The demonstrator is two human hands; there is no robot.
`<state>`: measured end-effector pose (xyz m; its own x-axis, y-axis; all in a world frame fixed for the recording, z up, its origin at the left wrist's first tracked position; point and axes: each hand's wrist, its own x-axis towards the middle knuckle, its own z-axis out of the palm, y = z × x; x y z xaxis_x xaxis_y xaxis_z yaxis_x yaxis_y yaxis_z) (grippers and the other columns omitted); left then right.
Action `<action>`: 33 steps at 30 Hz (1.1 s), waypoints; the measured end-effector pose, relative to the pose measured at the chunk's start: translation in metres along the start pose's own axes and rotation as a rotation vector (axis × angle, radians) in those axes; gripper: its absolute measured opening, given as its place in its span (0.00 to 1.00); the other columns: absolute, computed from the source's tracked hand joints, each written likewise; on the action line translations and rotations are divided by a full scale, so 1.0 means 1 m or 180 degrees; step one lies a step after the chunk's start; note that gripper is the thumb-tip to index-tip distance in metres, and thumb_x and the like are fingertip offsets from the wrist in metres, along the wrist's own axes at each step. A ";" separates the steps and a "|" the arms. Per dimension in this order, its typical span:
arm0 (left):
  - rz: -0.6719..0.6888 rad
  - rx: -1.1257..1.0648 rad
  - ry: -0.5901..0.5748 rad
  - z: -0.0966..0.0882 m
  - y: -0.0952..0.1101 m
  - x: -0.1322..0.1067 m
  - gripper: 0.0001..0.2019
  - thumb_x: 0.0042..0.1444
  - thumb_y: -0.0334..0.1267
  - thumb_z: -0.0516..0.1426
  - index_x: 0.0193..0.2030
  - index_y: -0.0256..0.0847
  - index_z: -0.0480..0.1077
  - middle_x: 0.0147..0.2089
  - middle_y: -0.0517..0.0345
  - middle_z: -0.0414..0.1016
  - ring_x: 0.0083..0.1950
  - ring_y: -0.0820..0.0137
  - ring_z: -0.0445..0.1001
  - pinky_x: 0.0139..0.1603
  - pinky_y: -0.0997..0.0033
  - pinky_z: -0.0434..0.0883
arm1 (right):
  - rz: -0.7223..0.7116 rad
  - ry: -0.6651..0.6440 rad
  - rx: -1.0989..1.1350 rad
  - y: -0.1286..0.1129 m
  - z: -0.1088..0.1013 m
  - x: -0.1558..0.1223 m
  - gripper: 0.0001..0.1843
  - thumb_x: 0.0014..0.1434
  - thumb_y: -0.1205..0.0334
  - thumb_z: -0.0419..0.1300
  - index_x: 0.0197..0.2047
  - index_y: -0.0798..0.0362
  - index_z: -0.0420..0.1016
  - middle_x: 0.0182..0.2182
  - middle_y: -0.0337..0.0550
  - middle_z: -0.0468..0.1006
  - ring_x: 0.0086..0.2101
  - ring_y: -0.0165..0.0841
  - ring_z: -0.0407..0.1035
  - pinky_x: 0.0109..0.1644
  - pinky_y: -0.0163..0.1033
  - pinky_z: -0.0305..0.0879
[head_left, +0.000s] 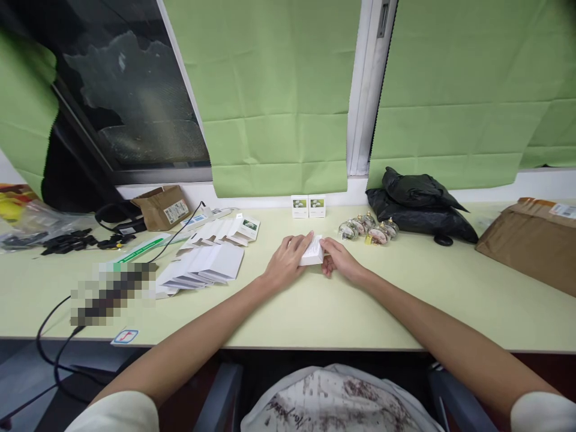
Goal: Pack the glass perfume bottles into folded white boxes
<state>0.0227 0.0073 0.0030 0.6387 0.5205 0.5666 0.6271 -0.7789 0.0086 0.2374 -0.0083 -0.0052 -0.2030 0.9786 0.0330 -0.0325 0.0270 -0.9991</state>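
Both of my hands meet on a small white carton [314,252] resting on the pale green table [405,312]. My left hand [288,259] covers its left side with fingers curled over the top. My right hand [338,259] pinches its right end. Two finished small boxes [308,206] with green pictures stand upright behind it by the wall. A cluster of several small round jars [368,228] lies just to the right. Stacks of flat unfolded white cartons [202,267] lie fanned out to the left.
A black plastic bag [418,207] sits at the back right, with a brown cardboard box [531,240] at the far right. Another brown box [162,207], black cables [67,241] and a power strip [207,219] lie at the back left. Green blinds cover the window.
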 end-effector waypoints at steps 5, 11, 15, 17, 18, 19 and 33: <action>-0.0115 -0.0404 -0.0244 0.002 0.001 0.002 0.44 0.63 0.62 0.59 0.77 0.43 0.49 0.65 0.38 0.65 0.60 0.47 0.70 0.58 0.45 0.70 | -0.0233 0.0115 -0.0261 0.001 -0.001 0.001 0.16 0.68 0.43 0.56 0.44 0.48 0.68 0.25 0.35 0.70 0.22 0.32 0.68 0.20 0.36 0.68; -0.0340 -0.0869 -0.0230 -0.005 0.003 0.003 0.32 0.66 0.61 0.57 0.68 0.45 0.60 0.60 0.44 0.67 0.59 0.52 0.69 0.59 0.49 0.67 | -0.0525 -0.0042 -0.0500 0.000 0.003 -0.003 0.20 0.68 0.39 0.53 0.47 0.46 0.68 0.27 0.34 0.66 0.25 0.32 0.66 0.23 0.35 0.68; -0.0425 -0.1196 -0.0121 -0.006 0.003 0.004 0.31 0.64 0.59 0.60 0.67 0.46 0.61 0.57 0.47 0.67 0.60 0.54 0.67 0.61 0.51 0.67 | -0.0620 -0.0048 -0.0409 -0.001 0.003 -0.002 0.20 0.68 0.40 0.54 0.51 0.46 0.68 0.29 0.34 0.67 0.26 0.31 0.66 0.25 0.36 0.68; -0.0461 -0.1242 -0.0067 -0.006 0.002 0.004 0.31 0.64 0.59 0.60 0.67 0.45 0.61 0.56 0.47 0.67 0.59 0.55 0.68 0.60 0.53 0.68 | -0.0648 0.0006 -0.0355 -0.001 0.002 -0.001 0.19 0.68 0.42 0.54 0.52 0.46 0.68 0.30 0.35 0.69 0.26 0.31 0.66 0.26 0.36 0.68; -0.0468 -0.1210 -0.0037 -0.007 0.001 0.004 0.32 0.64 0.59 0.60 0.67 0.45 0.61 0.55 0.47 0.67 0.58 0.55 0.68 0.59 0.53 0.69 | -0.0649 0.0042 -0.0329 -0.001 0.002 -0.001 0.19 0.68 0.43 0.54 0.52 0.46 0.68 0.31 0.35 0.69 0.27 0.32 0.67 0.26 0.36 0.68; -0.0459 -0.1145 -0.0009 -0.007 0.001 0.004 0.33 0.63 0.60 0.61 0.67 0.45 0.61 0.55 0.47 0.67 0.57 0.54 0.68 0.59 0.52 0.69 | -0.0642 0.0068 -0.0317 -0.002 0.001 -0.001 0.19 0.68 0.43 0.54 0.52 0.47 0.68 0.31 0.36 0.70 0.28 0.32 0.67 0.26 0.36 0.68; -0.0633 -0.0257 0.0254 -0.006 0.024 0.006 0.40 0.57 0.70 0.59 0.66 0.44 0.63 0.55 0.44 0.67 0.57 0.49 0.67 0.59 0.46 0.64 | -0.0871 0.0493 -0.0855 0.003 0.005 -0.005 0.21 0.71 0.41 0.49 0.56 0.45 0.68 0.42 0.42 0.76 0.40 0.38 0.71 0.38 0.38 0.70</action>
<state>0.0391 -0.0103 0.0112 0.4667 0.6398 0.6106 0.6973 -0.6909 0.1908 0.2334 -0.0140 -0.0080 -0.0719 0.9465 0.3144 0.1961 0.3225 -0.9260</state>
